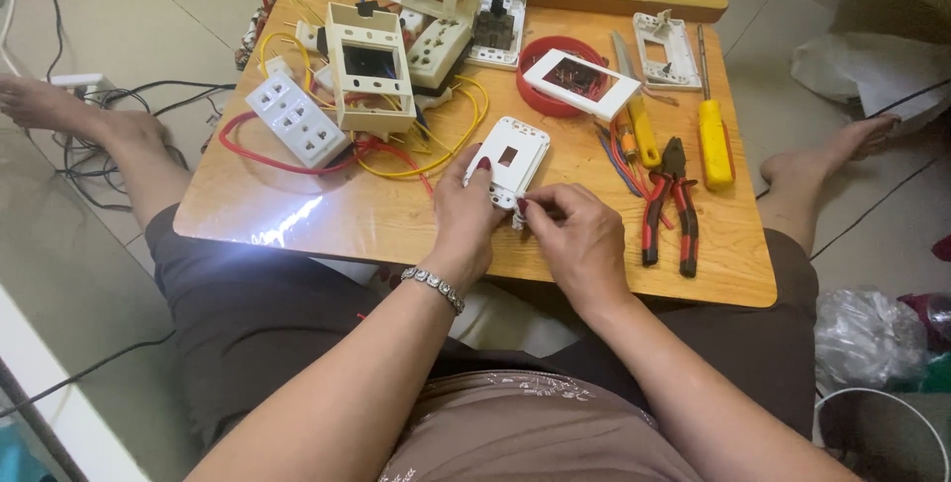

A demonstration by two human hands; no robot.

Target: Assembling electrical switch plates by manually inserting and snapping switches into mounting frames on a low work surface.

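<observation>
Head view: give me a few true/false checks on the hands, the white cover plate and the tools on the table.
1. Both hands hold the white cover plate. True: the left hand grips its left edge, the right hand pinches its lower end.
2. The pliers lie left of the plate. False: they lie to its right, red-and-black handles toward the person.
3. The yellow-handled screwdriver is in the right hand. False: it lies on the wooden table, untouched.
4. A white frame rests on the red ring. True.
5. The left wrist is bare. False: it wears a bracelet.
</observation>
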